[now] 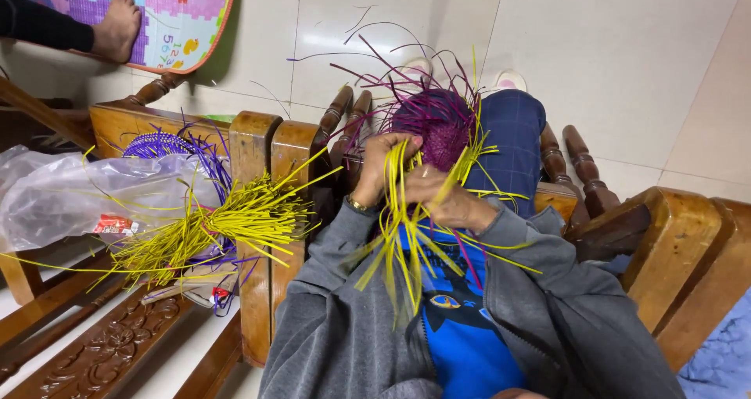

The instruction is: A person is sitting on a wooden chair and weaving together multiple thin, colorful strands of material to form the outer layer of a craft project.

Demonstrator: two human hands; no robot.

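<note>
Grey fleece sleeves [328, 328] lay closest beneath us, soft and rumpled over a blue shirt [461, 328]. Far left, a crinkled clear plastic bag [70, 199] sat on the carved wooden chair [102, 352], beside a loose sheaf of stiff yellow strips [227, 227] and a small purple woven piece [156, 145]. Our left hand [382, 168] was curled around a bunch of long yellow strands [403, 235] that hung down over our chest. Our right hand [454, 203] pinched strands against the rounded magenta woven basket [438, 129], which rested on our checked blue knee [512, 145] with thin spokes fanning upward.
</note>
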